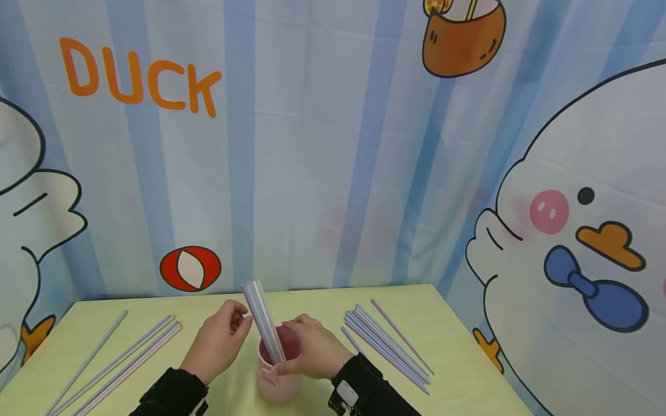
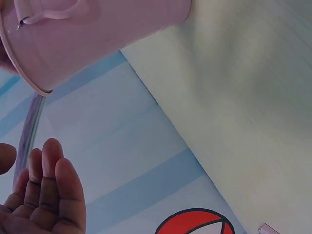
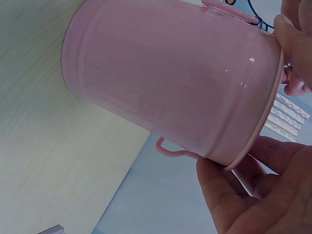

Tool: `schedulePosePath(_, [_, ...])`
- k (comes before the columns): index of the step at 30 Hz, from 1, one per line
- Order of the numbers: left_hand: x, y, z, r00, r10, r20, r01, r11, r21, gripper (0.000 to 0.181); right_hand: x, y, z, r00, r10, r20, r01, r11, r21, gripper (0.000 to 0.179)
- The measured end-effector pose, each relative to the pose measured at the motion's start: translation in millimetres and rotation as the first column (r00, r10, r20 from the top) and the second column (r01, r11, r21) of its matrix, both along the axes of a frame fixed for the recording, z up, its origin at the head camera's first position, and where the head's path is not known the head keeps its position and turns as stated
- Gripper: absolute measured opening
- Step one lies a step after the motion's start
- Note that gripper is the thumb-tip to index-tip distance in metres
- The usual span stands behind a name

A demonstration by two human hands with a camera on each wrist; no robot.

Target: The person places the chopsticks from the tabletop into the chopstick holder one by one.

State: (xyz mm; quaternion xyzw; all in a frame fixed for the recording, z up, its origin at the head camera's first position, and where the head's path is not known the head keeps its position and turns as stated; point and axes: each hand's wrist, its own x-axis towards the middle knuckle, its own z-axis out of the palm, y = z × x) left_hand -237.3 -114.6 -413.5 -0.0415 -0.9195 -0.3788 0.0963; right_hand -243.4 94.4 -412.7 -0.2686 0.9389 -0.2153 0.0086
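One smooth, glossy pink pail (image 1: 281, 390), round and straight-sided with a rolled rim, stands upright on the wood-grained table (image 1: 322, 303); two small looped handles show. The right hand (image 1: 314, 346) pinches its rim between thumb and fingers. One bundle of thin, straight sticks (image 1: 264, 323), too tight to count, leans inside. The left hand (image 1: 221, 341), fingers loosely bent and holding nothing, hovers just beside it. Two more stick groups lie outside: pink and purple left (image 1: 128, 370), purple and blue right (image 1: 387, 349).
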Motion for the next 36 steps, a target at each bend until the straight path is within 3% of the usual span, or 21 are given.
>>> schedulePosePath(6, [0.0, -14.8, -9.9, 1.000, 0.018, 0.012, -0.017, 0.999, -0.045, 0.026, 0.3, 0.4, -0.3, 1.000, 0.001, -0.006, -0.001, 1.000, -0.002, 0.077])
schedulePosePath(13, [-6.5, -55.7, -34.2, 0.998, 0.049, 0.039, -0.041, 0.983, -0.178, 0.027, 0.2, 0.0, -0.4, 1.000, -0.001, 0.003, 0.001, 1.000, -0.007, 0.076])
schedulePosePath(17, [-11.3, -86.7, -49.0, 0.997, 0.063, 0.034, -0.049, 0.951, -0.304, 0.028, -0.6, -0.3, -0.6, 1.000, -0.011, 0.018, 0.011, 1.000, -0.008, 0.079])
schedulePosePath(22, [-14.2, -122.0, -68.1, 0.997, 0.074, 0.003, -0.065, 0.889, -0.454, 0.033, -1.2, -0.1, -1.1, 0.999, -0.013, 0.029, 0.014, 1.000, -0.012, 0.078])
schedulePosePath(26, [-12.5, -139.0, -78.1, 0.994, 0.101, 0.034, -0.068, 0.845, -0.531, 0.031, -1.8, 0.6, -1.5, 1.000, -0.004, 0.024, 0.004, 1.000, -0.017, 0.076])
schedulePosePath(29, [-10.4, -146.6, -81.7, 0.994, 0.094, 0.058, -0.047, 0.832, -0.552, 0.025, -1.7, 0.6, -1.8, 1.000, -0.003, 0.025, 0.003, 1.000, -0.015, 0.076])
schedulePosePath(36, [-9.9, -152.5, -85.5, 0.991, 0.090, 0.094, -0.023, 0.832, -0.555, 0.021, -1.2, 0.6, -1.9, 1.000, -0.004, 0.022, 0.004, 1.000, -0.012, 0.075])
